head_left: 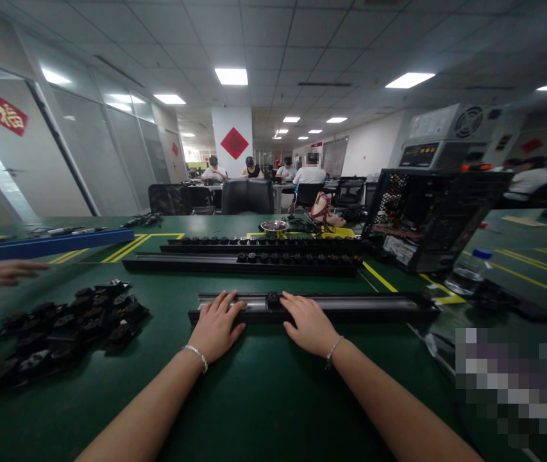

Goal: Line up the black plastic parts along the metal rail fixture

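A long black channel rail [369, 307] with a shiny inner strip lies crosswise in front of me. One small black block-shaped part [273, 299] sits in it near the middle. My left hand [218, 326] rests on the rail's left portion, palm down, fingers spread and thumb apart. Just right of the block is my right hand [309, 324], its fingers stretched over the rail with the tips beside the block; whether they touch it I cannot tell. A heap of small black parts [71, 324] lies on the green table [254, 398] to the left.
Behind lie two more black rails [181, 262] holding rows of black parts. An open computer case [427, 218] and a blue-capped container [468, 273] stand right. Another person's hand [4, 276] reaches in from the left, near a blue bar [52, 245]. Several people sit farther back.
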`<state>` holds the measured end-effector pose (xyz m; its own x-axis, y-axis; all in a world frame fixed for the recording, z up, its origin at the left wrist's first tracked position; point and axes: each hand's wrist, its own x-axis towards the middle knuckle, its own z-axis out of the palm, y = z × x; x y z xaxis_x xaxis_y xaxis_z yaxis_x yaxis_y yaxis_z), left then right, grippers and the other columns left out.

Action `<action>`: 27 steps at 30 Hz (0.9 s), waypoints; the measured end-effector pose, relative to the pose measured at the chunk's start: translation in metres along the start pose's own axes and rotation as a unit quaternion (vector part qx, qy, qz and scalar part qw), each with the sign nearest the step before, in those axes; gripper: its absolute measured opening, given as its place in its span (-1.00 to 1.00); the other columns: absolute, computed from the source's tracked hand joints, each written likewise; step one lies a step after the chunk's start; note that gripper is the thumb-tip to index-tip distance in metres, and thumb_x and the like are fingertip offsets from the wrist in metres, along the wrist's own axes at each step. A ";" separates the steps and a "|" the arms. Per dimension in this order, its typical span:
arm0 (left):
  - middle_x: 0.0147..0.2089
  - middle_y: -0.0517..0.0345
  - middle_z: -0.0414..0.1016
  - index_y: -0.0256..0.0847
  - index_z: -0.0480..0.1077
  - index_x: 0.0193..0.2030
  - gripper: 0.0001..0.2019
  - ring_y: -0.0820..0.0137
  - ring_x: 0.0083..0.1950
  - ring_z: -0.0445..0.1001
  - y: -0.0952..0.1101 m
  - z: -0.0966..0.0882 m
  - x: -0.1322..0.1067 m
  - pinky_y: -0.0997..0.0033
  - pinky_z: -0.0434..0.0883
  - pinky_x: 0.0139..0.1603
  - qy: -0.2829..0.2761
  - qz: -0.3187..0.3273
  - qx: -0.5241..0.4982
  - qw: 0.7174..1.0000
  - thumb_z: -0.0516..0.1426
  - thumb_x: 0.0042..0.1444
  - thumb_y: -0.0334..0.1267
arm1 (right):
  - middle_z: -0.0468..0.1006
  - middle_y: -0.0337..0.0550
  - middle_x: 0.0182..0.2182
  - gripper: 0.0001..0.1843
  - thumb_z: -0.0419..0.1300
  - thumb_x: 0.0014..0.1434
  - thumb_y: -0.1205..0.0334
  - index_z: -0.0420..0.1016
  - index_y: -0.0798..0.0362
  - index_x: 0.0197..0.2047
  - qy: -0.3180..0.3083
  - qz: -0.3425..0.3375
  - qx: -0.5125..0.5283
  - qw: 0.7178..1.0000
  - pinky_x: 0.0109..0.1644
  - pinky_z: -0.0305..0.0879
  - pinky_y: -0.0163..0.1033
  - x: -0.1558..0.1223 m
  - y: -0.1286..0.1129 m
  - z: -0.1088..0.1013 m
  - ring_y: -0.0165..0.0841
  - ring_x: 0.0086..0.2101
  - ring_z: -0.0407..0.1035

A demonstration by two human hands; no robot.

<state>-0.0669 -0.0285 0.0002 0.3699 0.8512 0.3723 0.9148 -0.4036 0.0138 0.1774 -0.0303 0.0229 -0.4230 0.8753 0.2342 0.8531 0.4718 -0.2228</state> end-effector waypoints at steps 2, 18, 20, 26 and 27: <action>0.30 0.09 0.09 0.02 0.20 0.14 -0.58 0.15 0.31 0.00 0.002 -0.001 0.000 0.02 0.10 0.18 -0.005 0.019 -0.004 1.000 0.02 0.10 -0.14 | 0.15 -0.09 0.22 -0.43 0.03 0.09 0.17 0.19 0.04 0.20 -0.001 0.003 -0.004 1.000 0.21 -0.08 -0.06 0.001 -0.002 0.000 -0.23 0.15 0.04; 0.31 0.14 0.07 0.07 0.14 0.17 -0.53 0.12 0.32 -0.02 0.007 -0.005 0.001 -0.02 0.16 0.13 -0.032 0.022 0.000 0.999 0.03 0.08 -0.14 | 0.12 -0.02 0.23 -0.43 0.02 0.11 0.14 0.18 0.06 0.20 0.007 0.006 -0.036 0.999 0.18 -0.05 -0.08 0.002 -0.010 0.004 -0.21 0.14 0.06; 0.31 0.14 0.08 0.07 0.14 0.18 -0.52 0.12 0.31 -0.02 0.007 -0.006 0.002 -0.02 0.16 0.12 -0.032 0.023 0.000 0.999 0.03 0.07 -0.14 | 0.12 -0.01 0.22 -0.43 0.02 0.11 0.14 0.18 0.06 0.20 0.012 0.004 -0.038 0.999 0.17 -0.05 -0.07 0.003 -0.011 0.006 -0.20 0.14 0.07; 0.31 0.14 0.08 0.07 0.14 0.17 -0.52 0.11 0.31 -0.02 0.009 -0.008 0.002 -0.03 0.15 0.13 -0.037 0.017 -0.002 0.999 0.03 0.07 -0.15 | 0.11 -0.03 0.23 -0.41 0.02 0.11 0.12 0.16 0.04 0.21 0.011 0.009 -0.038 0.999 0.17 -0.07 -0.05 0.002 -0.014 0.007 -0.20 0.13 0.07; 0.31 0.13 0.08 0.07 0.14 0.18 -0.52 0.12 0.31 -0.02 0.010 -0.008 0.002 -0.03 0.15 0.13 -0.038 0.015 -0.002 0.999 0.03 0.06 -0.16 | 0.10 -0.04 0.24 -0.41 0.02 0.10 0.12 0.15 0.03 0.21 0.009 0.010 -0.039 0.999 0.17 -0.07 -0.05 0.003 -0.015 0.007 -0.19 0.13 0.07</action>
<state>-0.0585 -0.0329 0.0085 0.4077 0.8621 0.3010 0.9029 -0.4298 0.0081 0.1617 -0.0342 0.0201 -0.4000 0.8824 0.2479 0.8830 0.4435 -0.1537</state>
